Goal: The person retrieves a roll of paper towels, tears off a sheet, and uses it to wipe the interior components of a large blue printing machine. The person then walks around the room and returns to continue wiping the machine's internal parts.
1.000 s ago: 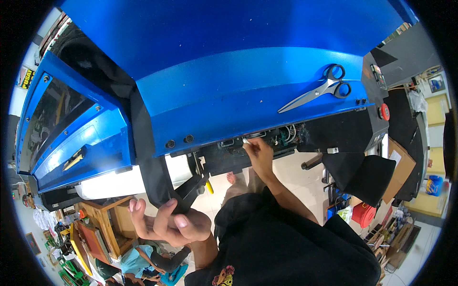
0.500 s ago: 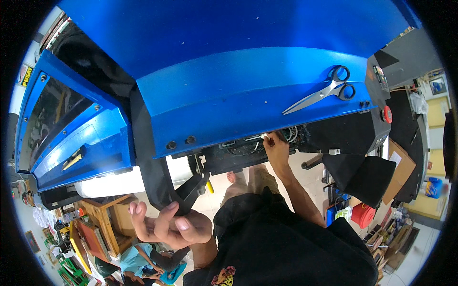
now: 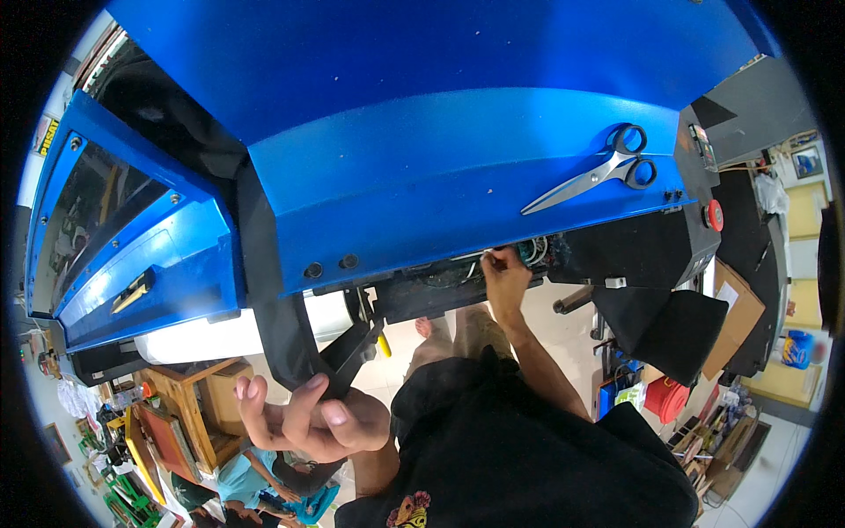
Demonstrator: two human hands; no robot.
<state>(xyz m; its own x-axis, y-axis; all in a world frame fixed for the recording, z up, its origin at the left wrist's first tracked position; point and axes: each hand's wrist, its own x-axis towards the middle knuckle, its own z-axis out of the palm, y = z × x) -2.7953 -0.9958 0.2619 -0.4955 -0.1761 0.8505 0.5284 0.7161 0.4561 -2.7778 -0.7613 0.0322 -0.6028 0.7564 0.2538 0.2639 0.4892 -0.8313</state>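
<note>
A large blue machine cover (image 3: 352, 185) spans the view ahead of me. On its ledge lies a pair of scissors (image 3: 598, 180) with black handles, closed, tips pointing left. Below the ledge, my right hand (image 3: 507, 286) reaches into a dark opening with light cables (image 3: 534, 250). Its fingers pinch together there, slightly blurred; what they grip is too small and hidden to name. Palm up, my left hand (image 3: 330, 422) is held with fingers apart and loosely curled, nothing in it. It is nearest a black bracket (image 3: 348, 356) under the machine.
A white roll (image 3: 220, 334) runs under a windowed blue lid (image 3: 141, 238) on the left. At right are a red push button (image 3: 712, 215), a black control box (image 3: 629, 246) and a cardboard sheet (image 3: 739, 304). A person in a light blue top (image 3: 242, 480) sits behind at lower left.
My right hand has shifted and turned slightly at the opening, its fingers still pinched. My left hand keeps its pose. The view has moved a little.
</note>
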